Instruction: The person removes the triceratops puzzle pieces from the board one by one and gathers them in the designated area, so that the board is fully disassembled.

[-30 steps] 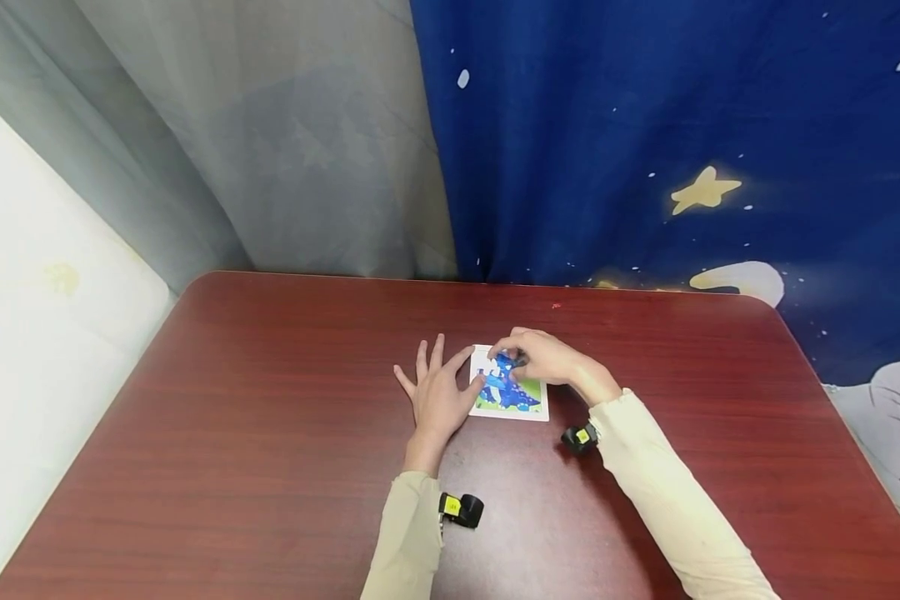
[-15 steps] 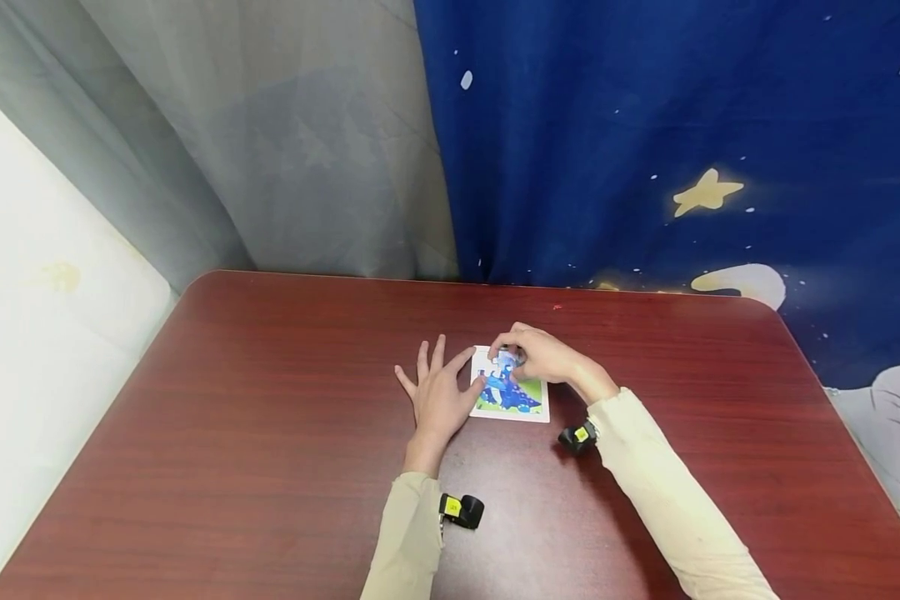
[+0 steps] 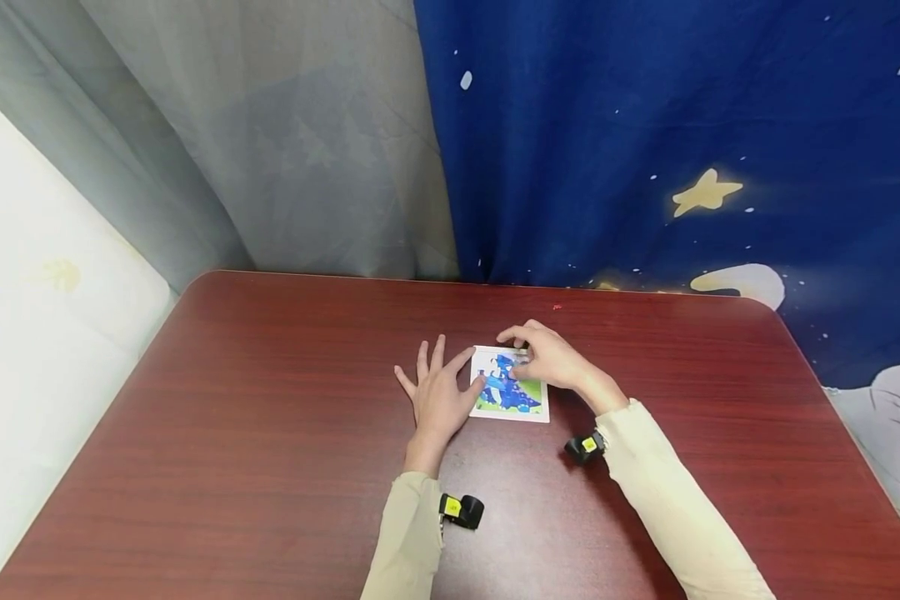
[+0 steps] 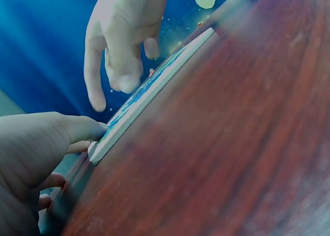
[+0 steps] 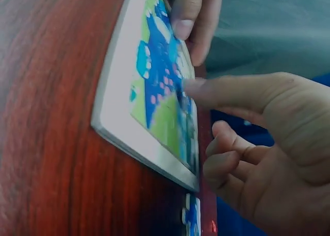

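A small square jigsaw puzzle [image 3: 509,392] with a white border and a blue dinosaur on green lies flat on the table. My left hand [image 3: 440,400] has its fingers spread. Its thumb rests on the puzzle's left part and its index fingertip is at the far left corner. My right hand [image 3: 553,358] is over the far right part, fingers bent loosely and apart from the thumb. In the right wrist view, the right thumb [image 5: 227,94] touches the picture, with nothing visible between thumb and fingers. A loose puzzle piece [image 5: 193,215] lies just beyond the border; the hand hides it in the head view.
The puzzle lies on a large reddish-brown table [image 3: 270,433]. Grey curtain [image 3: 307,142] and blue starry curtain [image 3: 607,142] hang behind its far edge. A white surface [image 3: 37,317] stands at the left. Each wrist carries a small black camera [image 3: 461,510].
My right hand has shifted slightly right and away from the picture, and its fingers have parted from the thumb. The left hand and the puzzle have stayed in place.
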The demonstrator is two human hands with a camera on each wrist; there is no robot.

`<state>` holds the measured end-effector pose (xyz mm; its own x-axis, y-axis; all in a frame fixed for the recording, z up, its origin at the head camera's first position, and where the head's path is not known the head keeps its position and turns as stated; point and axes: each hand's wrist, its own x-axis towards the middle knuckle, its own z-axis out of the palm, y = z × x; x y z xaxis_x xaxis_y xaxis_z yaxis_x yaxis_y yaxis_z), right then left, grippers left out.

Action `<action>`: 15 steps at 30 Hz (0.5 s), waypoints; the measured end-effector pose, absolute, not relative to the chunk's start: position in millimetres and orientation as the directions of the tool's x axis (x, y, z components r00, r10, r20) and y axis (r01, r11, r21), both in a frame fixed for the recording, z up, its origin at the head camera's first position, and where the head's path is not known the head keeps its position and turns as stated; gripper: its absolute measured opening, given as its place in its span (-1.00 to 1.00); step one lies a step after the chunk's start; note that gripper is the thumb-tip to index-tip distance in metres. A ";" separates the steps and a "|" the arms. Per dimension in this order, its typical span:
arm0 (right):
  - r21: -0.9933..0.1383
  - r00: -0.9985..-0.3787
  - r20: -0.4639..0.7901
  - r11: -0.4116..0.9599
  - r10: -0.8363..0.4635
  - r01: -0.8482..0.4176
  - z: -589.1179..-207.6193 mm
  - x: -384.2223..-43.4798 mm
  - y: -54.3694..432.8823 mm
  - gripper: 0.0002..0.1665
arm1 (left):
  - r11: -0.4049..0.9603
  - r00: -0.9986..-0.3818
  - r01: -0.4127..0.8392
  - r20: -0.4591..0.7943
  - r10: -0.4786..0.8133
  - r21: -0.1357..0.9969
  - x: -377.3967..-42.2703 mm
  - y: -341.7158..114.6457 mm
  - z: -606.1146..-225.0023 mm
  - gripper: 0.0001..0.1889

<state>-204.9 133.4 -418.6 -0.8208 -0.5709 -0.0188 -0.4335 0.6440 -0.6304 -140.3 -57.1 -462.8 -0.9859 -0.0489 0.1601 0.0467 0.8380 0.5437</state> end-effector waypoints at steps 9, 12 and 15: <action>-0.448 -0.889 0.000 0.795 -0.458 -0.409 -419.5 -195.0 143.2 -0.77 | 0.834 -0.982 0.056 0.181 -0.053 0.549 -139.8 -58.1 -463.3 -0.50; -0.433 -0.897 0.010 0.807 -0.441 -0.402 -419.5 -191.2 141.4 -0.79 | 0.830 -0.981 0.065 0.188 -0.048 0.554 -139.7 -57.6 -463.9 -0.50; -0.424 -0.900 0.026 0.810 -0.436 -0.405 -419.2 -188.8 139.0 -0.82 | 0.830 -0.981 0.065 0.189 -0.049 0.554 -139.8 -57.5 -464.1 -0.50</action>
<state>-188.8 139.0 -419.2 -0.8996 -0.4358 0.0264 -0.4049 0.8101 -0.4240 -139.8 -57.5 -464.1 -0.9808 -0.0492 0.1887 0.0650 0.8300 0.5540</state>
